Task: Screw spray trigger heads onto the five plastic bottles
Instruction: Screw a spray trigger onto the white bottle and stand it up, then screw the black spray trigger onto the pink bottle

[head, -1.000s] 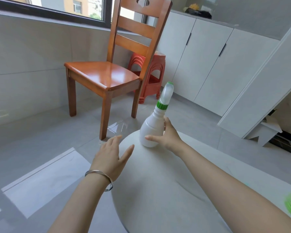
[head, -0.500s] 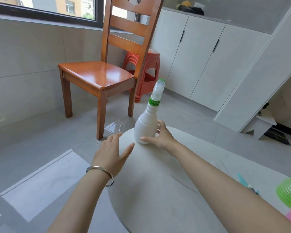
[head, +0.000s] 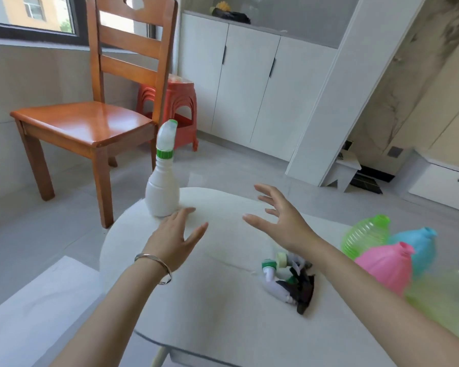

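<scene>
Since the earlier frame the right hand (head: 278, 221) has let go of the white bottle (head: 162, 192) and now hovers apart from it, fingers spread, holding nothing. The left hand (head: 174, 238) is likewise released, its fingertips just beside the bottle's base. The bottle stands upright at the counter's (head: 223, 300) far edge, a green-collared head on it. Loose trigger heads (head: 289, 276) lie near the right forearm, beside the green bottle (head: 366, 234), pink bottle (head: 384, 266) and blue bottle (head: 419, 242).

one head-worn view looks forward and down, close over the table (head: 223, 319).
</scene>
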A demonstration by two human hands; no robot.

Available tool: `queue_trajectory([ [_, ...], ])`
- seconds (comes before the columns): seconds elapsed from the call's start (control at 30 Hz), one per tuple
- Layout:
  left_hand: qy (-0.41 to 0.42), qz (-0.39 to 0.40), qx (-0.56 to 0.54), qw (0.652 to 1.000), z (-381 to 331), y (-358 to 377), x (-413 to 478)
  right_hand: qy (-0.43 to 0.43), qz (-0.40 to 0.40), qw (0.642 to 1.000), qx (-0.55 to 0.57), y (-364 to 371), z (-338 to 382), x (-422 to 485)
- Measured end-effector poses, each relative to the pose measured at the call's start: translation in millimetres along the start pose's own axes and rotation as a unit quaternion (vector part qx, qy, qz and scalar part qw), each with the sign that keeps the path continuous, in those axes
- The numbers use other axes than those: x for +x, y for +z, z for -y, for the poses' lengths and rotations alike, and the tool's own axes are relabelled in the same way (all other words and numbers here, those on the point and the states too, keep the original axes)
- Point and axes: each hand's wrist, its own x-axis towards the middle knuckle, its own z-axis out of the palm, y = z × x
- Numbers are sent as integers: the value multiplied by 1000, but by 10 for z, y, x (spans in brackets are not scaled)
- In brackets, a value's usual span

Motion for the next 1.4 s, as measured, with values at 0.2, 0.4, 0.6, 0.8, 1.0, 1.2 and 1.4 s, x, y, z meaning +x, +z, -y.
queue_trajectory([
  [0.2,94,36,-3,995,-543,468,-97,-39,-139,987,-65,-699,-252,-708],
  [0.4,151,53,-28,987,-1012,870,-188,-25,-286,953,-96,-1130,-703,-1137],
  [0.6,171,67,-26,983,-1167,1101,-235,49,-312,948,-27,-1249,-1143,-1342],
  [0.8,172,44,-21,984,-1202,1175,-238,113,-261,959,-4,-1286,-1443,-1274],
  [1.0,179,34,-39,983,-1244,1199,-277,176,-239,955,-21,-1260,-1524,-1231],
  [1.2,180,54,-69,980,-1348,1225,-331,121,-288,950,18,-1207,-1265,-1222],
  [1.4,186,100,-171,962,-1412,1245,-401,107,-207,928,290,-986,-845,-1148],
])
